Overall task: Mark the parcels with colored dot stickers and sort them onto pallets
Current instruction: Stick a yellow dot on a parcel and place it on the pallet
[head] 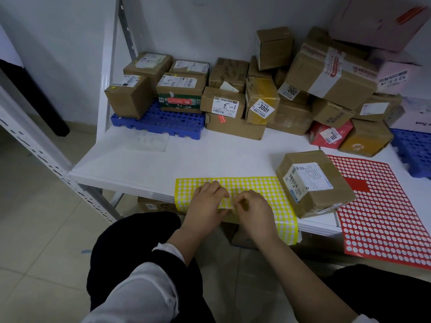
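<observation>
Left hand (207, 201), right hand (253, 207) pinching overhanging yellow sheet (263, 190)

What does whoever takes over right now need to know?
Hands: left hand and right hand both pinch the yellow sheet at the shelf's front edge, seemingly peeling a dot; none visibly free.
Things: one parcel lies between the yellow sheet and the red sheet, with no dot visible on it.
Done: several parcels stand on the left pallet.
Left: dot and sort this parcel, then the pile at the back. The right pallet is only partly in view.
</observation>
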